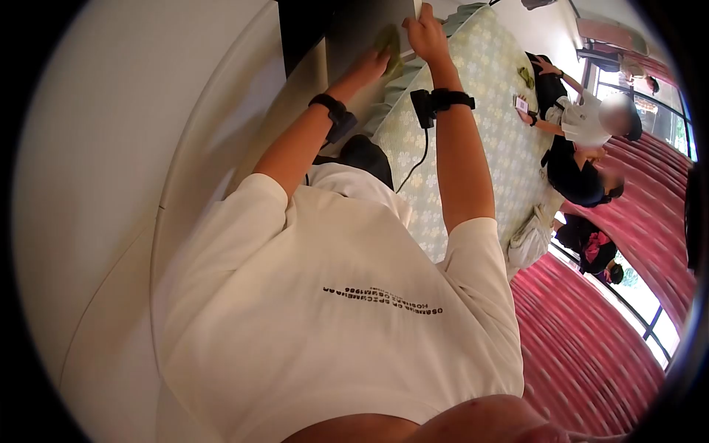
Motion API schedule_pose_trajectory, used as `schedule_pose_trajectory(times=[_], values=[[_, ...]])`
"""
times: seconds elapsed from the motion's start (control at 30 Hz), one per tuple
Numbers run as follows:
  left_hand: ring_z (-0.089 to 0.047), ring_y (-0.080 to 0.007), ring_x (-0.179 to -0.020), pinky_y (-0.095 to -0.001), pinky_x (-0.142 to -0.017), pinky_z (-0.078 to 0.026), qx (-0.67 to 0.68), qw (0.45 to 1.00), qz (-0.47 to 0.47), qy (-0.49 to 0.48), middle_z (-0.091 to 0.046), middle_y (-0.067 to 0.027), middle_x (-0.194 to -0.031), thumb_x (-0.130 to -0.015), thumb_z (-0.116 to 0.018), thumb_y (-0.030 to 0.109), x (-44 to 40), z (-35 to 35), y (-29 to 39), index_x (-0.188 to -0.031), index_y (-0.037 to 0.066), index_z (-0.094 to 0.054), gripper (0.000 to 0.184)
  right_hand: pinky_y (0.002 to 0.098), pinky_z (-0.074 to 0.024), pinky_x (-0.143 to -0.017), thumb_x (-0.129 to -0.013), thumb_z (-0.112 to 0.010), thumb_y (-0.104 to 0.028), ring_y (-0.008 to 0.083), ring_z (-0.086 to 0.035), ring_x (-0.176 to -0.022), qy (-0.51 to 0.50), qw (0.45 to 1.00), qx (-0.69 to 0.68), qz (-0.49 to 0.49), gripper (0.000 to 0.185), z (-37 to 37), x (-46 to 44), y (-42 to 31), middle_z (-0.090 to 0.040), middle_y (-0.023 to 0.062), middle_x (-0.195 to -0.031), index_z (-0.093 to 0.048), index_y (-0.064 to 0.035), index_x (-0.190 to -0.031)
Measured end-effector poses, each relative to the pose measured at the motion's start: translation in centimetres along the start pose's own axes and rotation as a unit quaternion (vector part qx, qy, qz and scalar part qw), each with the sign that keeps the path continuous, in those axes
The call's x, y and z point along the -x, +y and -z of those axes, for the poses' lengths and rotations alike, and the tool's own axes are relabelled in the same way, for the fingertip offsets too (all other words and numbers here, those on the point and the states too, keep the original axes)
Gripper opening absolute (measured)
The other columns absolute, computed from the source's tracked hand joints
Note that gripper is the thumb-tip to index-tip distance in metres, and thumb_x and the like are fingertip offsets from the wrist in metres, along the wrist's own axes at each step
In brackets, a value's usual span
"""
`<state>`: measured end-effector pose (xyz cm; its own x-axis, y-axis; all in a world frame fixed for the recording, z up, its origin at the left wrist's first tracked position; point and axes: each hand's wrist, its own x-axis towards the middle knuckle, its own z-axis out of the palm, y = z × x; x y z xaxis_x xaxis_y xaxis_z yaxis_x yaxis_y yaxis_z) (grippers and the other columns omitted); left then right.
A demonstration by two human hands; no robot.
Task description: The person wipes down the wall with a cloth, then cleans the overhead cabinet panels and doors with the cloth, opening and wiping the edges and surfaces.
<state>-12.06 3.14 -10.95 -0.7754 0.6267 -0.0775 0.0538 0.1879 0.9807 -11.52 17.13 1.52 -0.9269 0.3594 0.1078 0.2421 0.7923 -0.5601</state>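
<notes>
My left hand grips a green cloth against a grey panel; my right hand holds the panel's edge.

The white T-shirt bears dark lettering — the wristbands are black.

Single view, head-worn, facing forward and steeply down (wide, curved edges, corners black). Wearer's white shirt nearest, filling lower middle; left hand and right hand farther out, near top; red curtains beyond, right.
</notes>
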Motion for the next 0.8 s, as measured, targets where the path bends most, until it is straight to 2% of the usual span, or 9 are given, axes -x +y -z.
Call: schedule_pose_trajectory(times=[0.07,0.13,0.27,0.43,0.57,0.63,0.67,0.73,0.8], values=[[-0.068,-0.0303,-0.078,-0.041,-0.074,-0.052,0.01,1.0,0.024,-0.016,-0.069,-0.0192,-0.087,-0.104,-0.044,0.044,-0.5,1.7,4.0,-0.11,-0.001,-0.065,0.05,0.0547,-0.0474,-0.09,-0.098,-0.051,-0.025,0.0536,-0.058,-0.103,0.057,0.989,0.024,0.137,0.037,-1.5,-0.7,3.0,-0.062,0.0341,-0.111,-0.051,0.0019,-0.124],[-0.068,-0.0288,-0.077,-0.0392,-0.072,-0.052,0.041,0.998,-0.051,0.026,-0.069,-0.0182,-0.085,-0.104,-0.046,0.042,-0.7,2.5,5.7,-0.113,0.0,-0.064,0.046,0.0557,-0.0466,-0.091,-0.1,-0.048,-0.03,0.0549,-0.057,-0.105,0.026,0.996,0.008,0.085,0.042,-0.8,-0.5,0.9,-0.062,0.036,-0.111,-0.049,0.003,-0.126],[-0.068,-0.0346,-0.079,-0.0425,-0.073,-0.052,0.046,0.999,-0.011,-0.022,-0.07,-0.0193,-0.087,-0.104,-0.044,0.042,0.4,2.1,5.0,-0.116,0.001,-0.062,0.047,0.057,-0.0451,-0.093,-0.103,-0.043,-0.04,0.0558,-0.056,-0.109,0.01,0.999,0.017,0.041,0.052,0.0,-0.1,-1.3,-0.061,0.0381,-0.111,-0.047,0.0049,-0.129],[-0.065,-0.0453,-0.099,-0.0459,-0.088,-0.051,0.026,0.999,0.025,0.0,-0.068,-0.028,-0.1,-0.105,-0.04,0.042,0.3,-0.7,-0.1,-0.13,0.001,-0.056,0.05,0.0558,-0.0444,-0.096,-0.104,-0.041,-0.045,0.056,-0.055,-0.112,0.0,0.999,0.03,0.024,0.057,0.0,-0.6,-1.4,-0.059,0.0384,-0.118,-0.047,0.0056,-0.129],[-0.065,-0.038,-0.106,-0.0421,-0.094,-0.05,0.025,0.997,0.063,-0.028,-0.067,-0.0249,-0.111,-0.105,-0.042,0.041,-2.6,1.4,5.6,-0.136,0.001,-0.052,0.051,0.0514,-0.0409,-0.103,-0.105,-0.036,-0.049,0.0524,-0.051,-0.123,-0.034,0.999,-0.012,-0.025,0.063,0.5,-0.5,-1.7,-0.054,0.0374,-0.129,-0.045,0.0058,-0.135],[-0.049,-0.039,-0.132,-0.045,-0.113,-0.035,0.207,0.969,-0.137,0.005,-0.052,-0.0265,-0.14,-0.102,-0.051,0.03,-4.8,2.7,7.8,-0.145,0.0,-0.043,0.053,0.049,-0.0384,-0.106,-0.106,-0.033,-0.05,0.0498,-0.048,-0.128,-0.018,0.996,-0.082,0.038,0.065,0.8,-0.4,-2.6,-0.052,0.036,-0.134,-0.043,0.005,-0.139],[-0.049,-0.039,-0.132,-0.045,-0.113,-0.035,0.213,0.968,-0.133,0.009,-0.052,-0.0265,-0.14,-0.102,-0.051,0.03,-6.2,2.7,8.3,-0.145,0.0,-0.043,0.053,0.0465,-0.0359,-0.11,-0.107,-0.03,-0.051,0.0472,-0.045,-0.133,-0.002,0.983,-0.153,0.104,0.067,0.8,-0.4,-2.8,-0.049,0.0347,-0.139,-0.04,0.0043,-0.143],[-0.049,-0.0339,-0.134,-0.0406,-0.113,-0.035,0.111,0.957,-0.23,0.139,-0.052,-0.0241,-0.14,-0.105,-0.045,0.037,-9.7,2.1,7.7,-0.145,0.0,-0.044,0.055,0.0468,-0.036,-0.109,-0.106,-0.029,-0.052,0.0476,-0.045,-0.132,-0.023,0.989,-0.127,0.074,0.067,0.6,-0.4,-2.0,-0.049,0.0343,-0.139,-0.04,0.0031,-0.144],[-0.047,-0.0337,-0.136,-0.0396,-0.114,-0.034,0.06,0.974,-0.168,0.136,-0.051,-0.0246,-0.141,-0.104,-0.046,0.039,-11.8,2.0,6.3,-0.145,0.0,-0.043,0.056,0.0473,-0.0363,-0.108,-0.106,-0.026,-0.054,0.0483,-0.046,-0.131,-0.045,0.995,-0.084,0.023,0.068,0.3,-0.4,-1.4,-0.05,0.0334,-0.138,-0.04,0.0008,-0.144]])
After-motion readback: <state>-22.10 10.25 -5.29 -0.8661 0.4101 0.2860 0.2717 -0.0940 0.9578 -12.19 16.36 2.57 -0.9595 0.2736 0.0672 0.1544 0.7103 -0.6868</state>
